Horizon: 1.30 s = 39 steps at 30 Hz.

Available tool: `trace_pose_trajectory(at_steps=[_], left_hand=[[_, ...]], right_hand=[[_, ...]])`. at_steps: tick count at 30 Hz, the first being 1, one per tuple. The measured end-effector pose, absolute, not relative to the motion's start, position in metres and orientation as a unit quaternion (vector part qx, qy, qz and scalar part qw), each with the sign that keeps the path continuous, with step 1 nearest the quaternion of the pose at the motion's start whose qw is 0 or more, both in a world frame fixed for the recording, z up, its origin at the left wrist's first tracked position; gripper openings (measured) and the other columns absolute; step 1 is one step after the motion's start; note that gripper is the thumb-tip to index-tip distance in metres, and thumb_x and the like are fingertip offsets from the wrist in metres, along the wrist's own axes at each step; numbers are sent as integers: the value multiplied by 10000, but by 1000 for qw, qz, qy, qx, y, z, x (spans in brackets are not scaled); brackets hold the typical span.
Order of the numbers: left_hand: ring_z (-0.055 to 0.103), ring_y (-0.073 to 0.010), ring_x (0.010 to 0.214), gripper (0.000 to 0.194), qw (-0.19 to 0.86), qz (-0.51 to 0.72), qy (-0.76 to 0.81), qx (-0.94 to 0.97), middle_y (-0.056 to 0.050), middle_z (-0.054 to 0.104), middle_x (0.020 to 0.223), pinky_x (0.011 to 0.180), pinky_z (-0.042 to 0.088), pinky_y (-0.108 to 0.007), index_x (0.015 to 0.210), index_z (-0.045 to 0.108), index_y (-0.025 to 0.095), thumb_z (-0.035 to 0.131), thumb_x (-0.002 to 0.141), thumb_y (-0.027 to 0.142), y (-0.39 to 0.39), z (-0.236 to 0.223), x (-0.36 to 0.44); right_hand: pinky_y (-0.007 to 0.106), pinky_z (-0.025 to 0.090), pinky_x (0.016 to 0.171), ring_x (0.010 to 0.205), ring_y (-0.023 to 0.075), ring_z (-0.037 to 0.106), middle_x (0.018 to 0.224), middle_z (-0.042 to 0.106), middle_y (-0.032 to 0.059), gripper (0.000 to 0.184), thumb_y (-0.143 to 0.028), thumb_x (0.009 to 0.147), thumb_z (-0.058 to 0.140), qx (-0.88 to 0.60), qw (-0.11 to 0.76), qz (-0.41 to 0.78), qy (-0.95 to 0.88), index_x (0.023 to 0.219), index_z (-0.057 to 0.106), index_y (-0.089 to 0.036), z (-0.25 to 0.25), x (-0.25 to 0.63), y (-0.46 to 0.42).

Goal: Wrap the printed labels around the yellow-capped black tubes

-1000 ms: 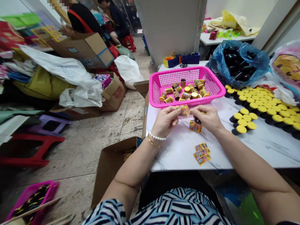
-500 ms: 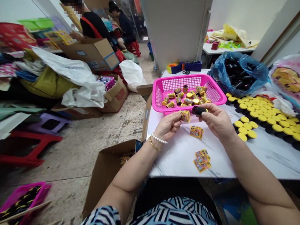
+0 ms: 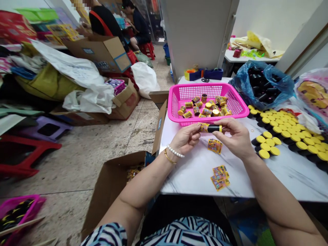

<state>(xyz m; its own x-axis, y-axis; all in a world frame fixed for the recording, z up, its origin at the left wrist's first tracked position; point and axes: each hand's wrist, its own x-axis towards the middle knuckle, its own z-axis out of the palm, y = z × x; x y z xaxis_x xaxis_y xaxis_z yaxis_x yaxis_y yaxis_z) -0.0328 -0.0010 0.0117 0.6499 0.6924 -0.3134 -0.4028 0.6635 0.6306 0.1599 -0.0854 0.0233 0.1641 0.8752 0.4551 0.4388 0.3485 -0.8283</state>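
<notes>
Over the table's near part, my left hand [image 3: 186, 137] pinches a yellow printed sleeve [image 3: 204, 127]. From the right, my right hand [image 3: 234, 136] grips a black cylinder with a yellow cap [image 3: 214, 128] near its capped end. The cylinder's black end meets the sleeve and appears partly inside it. Just behind my hands, a pink basket [image 3: 176, 119] holds several small cylinders in printed yellow wraps [image 3: 197, 110]. Flat printed labels [image 3: 215, 146] lie below my hands, with another small pile of labels [image 3: 220, 178] closer to me.
Rows of yellow-capped black cylinders [image 3: 292, 131] cover the table's right side. Behind them sits a blue plastic bag [image 3: 239, 82] of black pieces. Tape dispensers [image 3: 214, 74] stand at the back. An open carton [image 3: 102, 191] is at my left; two people sit farther away.
My right hand has moved left and brought the black cylinder against the sleeve, where the two were apart before. The cylinder now lies in line with the sleeve.
</notes>
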Motion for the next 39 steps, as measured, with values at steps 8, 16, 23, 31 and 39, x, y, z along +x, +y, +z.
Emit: trace_pose_trajectory(at_steps=[8,16,23,31,39], left_hand=[[449,-5,443,404,809,366,277,368,-44,719,739,367,198,-125,838,699,95,946,697,381,-5,11,-33],[459,-27,470,449,795,351,276,410,-62,723,785,378,172,-171,926,754,89,917,724,455,-7,13,-35],[485,-45,518,403,714,421,280,485,5,652,689,491,348,-187,1012,761,128,866,820,466,-12,10,-38],[732,-179,851,527,744,351,175,541,-90,780,1013,772,574,-302,1207,751,160,941,742,317,-7,11,-42],[719,-145,780,449,735,355,203,541,-79,794,964,751,579,-289,1102,787,133,955,720,300,-6,5,-39]], right_hand=[[338,607,699,850,187,695,1197,729,71,291,-348,886,794,-525,543,234,-612,1158,723,-277,19,153,-88],[290,659,687,792,169,771,974,801,26,366,-291,810,885,-467,600,376,-530,1133,718,-249,15,154,-87],[291,665,626,685,140,731,945,805,10,346,-236,827,868,-451,645,291,-544,1160,774,-247,19,154,-87],[326,687,748,1013,214,750,1290,717,88,420,-241,860,839,-430,579,301,-624,1268,753,-292,20,153,-92],[348,654,784,883,179,726,1098,761,46,509,-219,886,803,-441,506,100,-735,1373,672,-287,26,160,-90]])
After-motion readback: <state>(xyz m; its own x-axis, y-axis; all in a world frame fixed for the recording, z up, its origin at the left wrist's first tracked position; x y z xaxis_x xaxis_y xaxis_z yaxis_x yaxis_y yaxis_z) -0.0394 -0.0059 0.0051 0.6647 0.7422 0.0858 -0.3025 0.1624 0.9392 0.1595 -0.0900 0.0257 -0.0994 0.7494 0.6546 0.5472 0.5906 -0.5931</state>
